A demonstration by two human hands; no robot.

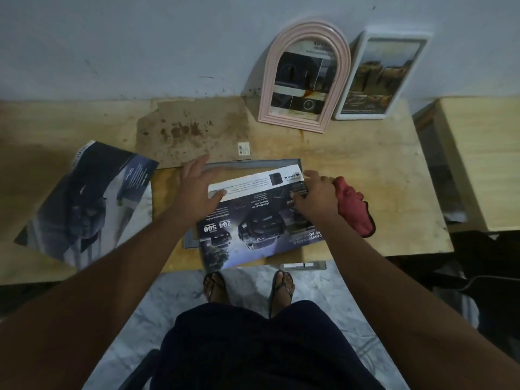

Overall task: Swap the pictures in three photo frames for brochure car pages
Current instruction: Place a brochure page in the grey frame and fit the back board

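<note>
A brochure car page [253, 220] with dark cars lies across a grey rectangular frame [253, 163] flat on the wooden table [365, 175]. My left hand [197, 190] rests on the page's left edge, fingers spread, thumb pressing the white strip. My right hand [315, 198] presses the page's right edge with curled fingers. A pink arched frame [305, 77] and a white rectangular frame [382, 77] lean on the wall, each with a brochure page inside.
A brown stained backing board [194, 130] lies behind the grey frame. An open brochure [90, 204] sits at the left. A red cloth [354, 209] lies by my right hand. A second table [478, 161] stands at the right.
</note>
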